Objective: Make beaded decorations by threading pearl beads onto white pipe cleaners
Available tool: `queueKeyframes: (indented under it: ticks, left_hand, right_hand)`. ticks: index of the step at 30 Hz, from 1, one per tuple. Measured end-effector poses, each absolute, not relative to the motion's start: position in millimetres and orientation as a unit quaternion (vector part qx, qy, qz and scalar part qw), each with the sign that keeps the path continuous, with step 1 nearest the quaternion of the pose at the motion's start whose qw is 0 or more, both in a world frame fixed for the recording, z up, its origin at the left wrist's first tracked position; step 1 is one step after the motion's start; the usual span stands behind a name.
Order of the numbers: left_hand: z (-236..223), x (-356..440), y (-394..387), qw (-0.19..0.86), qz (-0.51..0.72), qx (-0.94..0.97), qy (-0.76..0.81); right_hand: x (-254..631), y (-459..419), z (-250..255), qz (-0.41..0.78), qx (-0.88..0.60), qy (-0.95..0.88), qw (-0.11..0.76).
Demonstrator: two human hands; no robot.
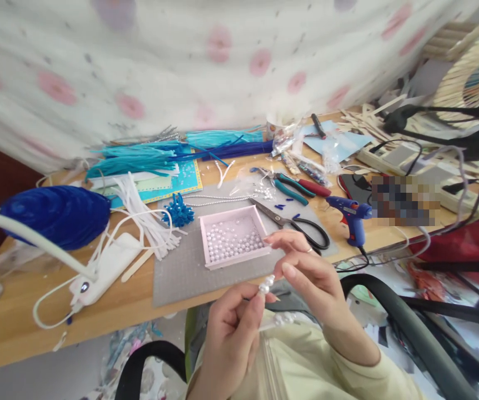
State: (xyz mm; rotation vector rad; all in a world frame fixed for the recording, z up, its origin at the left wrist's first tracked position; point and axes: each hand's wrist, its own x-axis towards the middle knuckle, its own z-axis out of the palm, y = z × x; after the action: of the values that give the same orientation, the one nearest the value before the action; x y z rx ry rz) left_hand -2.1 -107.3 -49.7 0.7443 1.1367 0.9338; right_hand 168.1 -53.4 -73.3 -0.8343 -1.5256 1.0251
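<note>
My left hand [235, 319] is closed in a pinch on a short string of white pearl beads [267, 284], held in front of my lap. At the upper end of that string, my right hand [312, 272] has thumb and finger pressed together against the beads, its other fingers lifted. Several more pearl beads [284, 318] hang below, between my wrists; any thread is too fine to make out. Just beyond my hands, a pale pink box [216, 264] with loose pearls stands on the grey cutting mat [176, 286].
Black-handled scissors [281, 221], pliers [293, 188] and a blue glue gun [350, 214] lie to the right. Left of the box are a blue tufted flower [178, 211], white pipe cleaners [148, 228] and a white lamp base [106, 269]. A chair armrest [393, 316] is at right.
</note>
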Motion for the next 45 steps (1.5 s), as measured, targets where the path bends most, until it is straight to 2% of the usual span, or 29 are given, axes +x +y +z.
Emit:
queueKeyframes:
  ticks: [2,5,10,12,15,18,23,31,35,38,40,42,45]
  left_hand:
    - [-49.0,-1.5,-107.6,0.675,0.421,0.323,0.513]
    - [-47.4,1.0,-108.6,0.671,0.421,0.321,0.520]
    - [-52.5,-3.8,-110.0,0.663,0.417,0.331,0.526]
    - [-57.6,-12.3,-107.8,0.635,0.451,0.308,0.546]
    - [-64.2,-25.8,-101.6,0.579,0.536,0.273,0.551]
    - [-67.2,-29.7,-97.1,0.553,0.575,0.263,0.543]
    - [-70.4,-13.9,-96.2,0.584,0.539,0.294,0.531]
    - [-68.5,-6.9,-93.1,0.590,0.524,0.319,0.525]
    - [-66.1,-8.2,-92.8,0.591,0.525,0.319,0.523]
    - [-66.9,-6.7,-90.3,0.604,0.509,0.332,0.516]
    - [-67.1,-6.7,-88.0,0.604,0.509,0.336,0.513]
    - [-65.9,-8.1,-86.2,0.598,0.518,0.338,0.510]
    - [-62.2,-11.2,-86.4,0.596,0.527,0.341,0.500]
  right_hand:
    - [169.7,-52.4,-68.2,0.359,-0.386,-0.665,0.529]
    - [165.5,-47.5,-63.5,0.375,-0.385,-0.662,0.522]
    - [154.7,-35.8,-64.0,0.586,-0.302,-0.494,0.567]
    - [154.8,-32.4,-63.5,0.669,-0.249,-0.381,0.588]
    - [158.3,-29.0,-59.9,0.729,-0.197,-0.277,0.595]
    - [160.0,-26.2,-56.3,0.743,-0.169,-0.227,0.607]
    - [156.2,-22.5,-57.2,0.745,-0.151,-0.183,0.624]
    - [162.2,-19.9,-72.7,0.719,-0.229,-0.195,0.627]
    - [163.7,-17.2,-71.9,0.724,-0.217,-0.183,0.629]
    - [165.4,-21.7,-65.7,0.722,-0.183,-0.234,0.624]
    - [171.2,-27.9,-62.1,0.705,-0.184,-0.354,0.586]
    - [182.0,-33.0,-60.0,0.648,-0.238,-0.530,0.494]
    - [201.9,-31.1,-58.6,0.473,-0.366,-0.716,0.361]
